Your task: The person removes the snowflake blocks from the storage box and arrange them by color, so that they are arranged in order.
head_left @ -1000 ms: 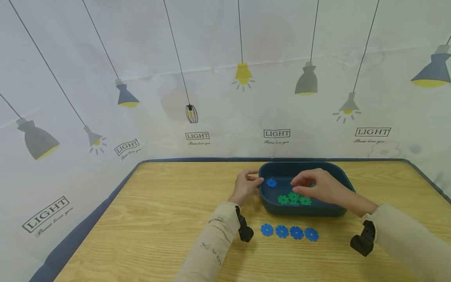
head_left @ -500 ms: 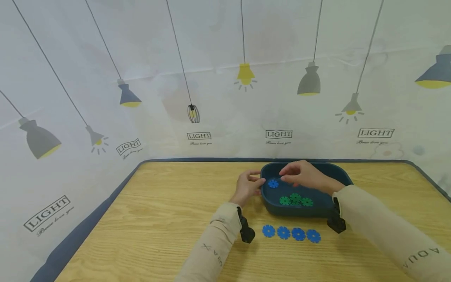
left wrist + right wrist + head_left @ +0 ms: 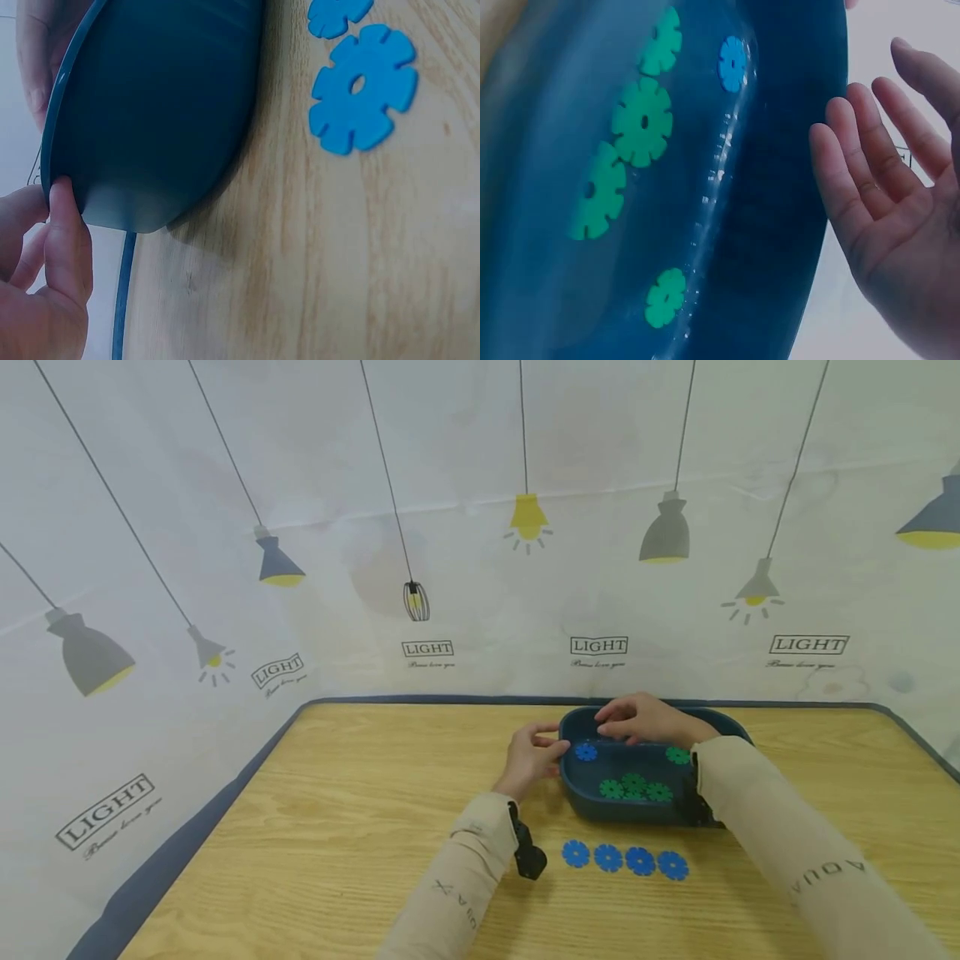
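Note:
A dark blue-green plastic bin (image 3: 615, 810) stands at the back of the wooden table. My left hand (image 3: 531, 760) holds its left end, with thumb and fingertips at the rim (image 3: 56, 135). Over the bin's far side is my right hand (image 3: 648, 720), its fingers loosely bent and nothing between them; the palm (image 3: 907, 247) shows bare in the right wrist view. Inside the bin lie one blue notched disc (image 3: 586, 752), a cluster of green notched discs (image 3: 633, 785) and a separate green disc (image 3: 677, 755) beside my right sleeve.
In front of the bin, several blue notched discs (image 3: 608, 858) lie in a row on the table (image 3: 360, 827). A white wall cloth (image 3: 480, 568) printed with lamps rises right behind the table's back edge. My right forearm (image 3: 780, 827) covers the bin's right end.
My right hand has moved left and away from me, from above the green discs to the bin's far side. The separate green disc now shows more fully. My left hand stays at the rim.

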`<state>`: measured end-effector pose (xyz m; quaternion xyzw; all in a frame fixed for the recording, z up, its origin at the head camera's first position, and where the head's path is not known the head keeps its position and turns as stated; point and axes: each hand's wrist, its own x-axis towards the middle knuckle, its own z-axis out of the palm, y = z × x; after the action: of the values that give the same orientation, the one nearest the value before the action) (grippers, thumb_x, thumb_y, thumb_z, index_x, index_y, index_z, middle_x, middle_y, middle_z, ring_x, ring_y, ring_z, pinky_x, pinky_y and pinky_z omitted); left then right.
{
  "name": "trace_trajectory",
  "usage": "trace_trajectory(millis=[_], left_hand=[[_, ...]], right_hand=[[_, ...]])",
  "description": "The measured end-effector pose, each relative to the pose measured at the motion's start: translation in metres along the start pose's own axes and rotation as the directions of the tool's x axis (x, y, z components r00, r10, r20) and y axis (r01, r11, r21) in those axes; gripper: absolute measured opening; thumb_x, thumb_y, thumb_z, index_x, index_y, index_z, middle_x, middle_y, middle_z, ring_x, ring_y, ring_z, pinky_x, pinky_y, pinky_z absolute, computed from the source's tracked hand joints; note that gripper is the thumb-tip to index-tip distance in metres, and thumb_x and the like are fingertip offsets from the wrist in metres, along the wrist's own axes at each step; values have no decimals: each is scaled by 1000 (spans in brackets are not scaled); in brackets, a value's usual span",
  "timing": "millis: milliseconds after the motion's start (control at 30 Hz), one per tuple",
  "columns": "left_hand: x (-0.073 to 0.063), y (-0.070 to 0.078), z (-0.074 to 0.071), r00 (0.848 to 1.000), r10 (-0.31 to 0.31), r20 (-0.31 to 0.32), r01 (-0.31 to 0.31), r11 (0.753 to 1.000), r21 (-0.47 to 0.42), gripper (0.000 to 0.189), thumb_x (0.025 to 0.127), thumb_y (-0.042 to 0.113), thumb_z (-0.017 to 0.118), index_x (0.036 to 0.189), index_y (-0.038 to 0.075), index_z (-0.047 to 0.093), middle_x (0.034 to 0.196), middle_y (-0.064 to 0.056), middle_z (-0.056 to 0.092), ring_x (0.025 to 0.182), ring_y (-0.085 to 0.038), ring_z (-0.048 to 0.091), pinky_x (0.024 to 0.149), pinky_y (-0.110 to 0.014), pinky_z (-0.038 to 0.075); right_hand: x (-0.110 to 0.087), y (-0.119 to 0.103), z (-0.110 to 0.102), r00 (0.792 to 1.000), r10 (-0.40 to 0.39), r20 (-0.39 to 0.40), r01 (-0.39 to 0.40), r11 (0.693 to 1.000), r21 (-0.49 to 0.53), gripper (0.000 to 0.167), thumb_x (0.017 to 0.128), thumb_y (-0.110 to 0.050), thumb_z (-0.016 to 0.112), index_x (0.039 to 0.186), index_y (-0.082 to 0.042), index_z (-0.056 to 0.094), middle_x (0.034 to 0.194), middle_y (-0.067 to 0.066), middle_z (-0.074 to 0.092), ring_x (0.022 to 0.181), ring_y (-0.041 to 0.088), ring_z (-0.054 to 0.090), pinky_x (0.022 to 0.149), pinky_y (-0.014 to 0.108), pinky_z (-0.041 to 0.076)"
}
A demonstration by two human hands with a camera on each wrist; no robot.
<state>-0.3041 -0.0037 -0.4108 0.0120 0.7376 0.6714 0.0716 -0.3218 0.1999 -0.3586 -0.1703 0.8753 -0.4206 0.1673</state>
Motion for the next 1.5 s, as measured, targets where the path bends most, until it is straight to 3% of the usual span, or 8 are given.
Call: trace_trajectory(millis=[400,667,867,967,1167,1500], left_hand=[[-1,1,1,1000,1,0,-1,1000,0,33,81,9,65,113,6,58,83,-8,60,54,-14,57,54,-32,53],[-4,3,-1,1000,0,8,0,1000,6,34,81,9,64,114,6,57,85,-8,59,55,-13,57,54,-30,53],[-2,2,-2,1000,-11,7,11,1000,1,32,81,9,65,113,7,58,85,-7,59,58,-14,58,56,-31,53],[-1,1,-1,1000,-7,11,7,1000,-10,32,80,9,65,112,7,59,85,-7,59,59,-13,58,55,-30,53],[0,0,-1,1000,-3,11,3,1000,-20,33,80,8,65,112,7,58,85,-7,59,59,-13,58,53,-28,52],[1,-1,-1,1000,-9,14,9,1000,-19,32,80,8,65,111,8,59,86,-7,59,62,-15,59,54,-30,53]], right_hand=[[7,7,-2,999,39,18,-39,999,-1,45,86,-23,59,118,7,50,109,19,56,99,35,53,78,42,49],[20,14,18,999,30,30,-29,998,-48,39,86,-15,58,114,10,51,110,23,54,95,30,55,73,36,51],[25,19,33,998,63,-12,-64,994,-90,43,87,-18,57,118,11,48,117,27,48,95,31,56,74,36,51],[26,19,38,996,76,-49,-83,983,-164,44,87,-21,57,117,10,50,119,26,49,98,32,55,79,39,49],[27,20,44,995,57,-80,-75,967,-242,42,85,-18,59,116,9,51,117,25,51,107,36,48,89,46,40],[29,26,46,998,-7,-60,-11,957,-288,40,85,-15,59,115,10,52,113,25,53,102,34,52,86,45,43]])
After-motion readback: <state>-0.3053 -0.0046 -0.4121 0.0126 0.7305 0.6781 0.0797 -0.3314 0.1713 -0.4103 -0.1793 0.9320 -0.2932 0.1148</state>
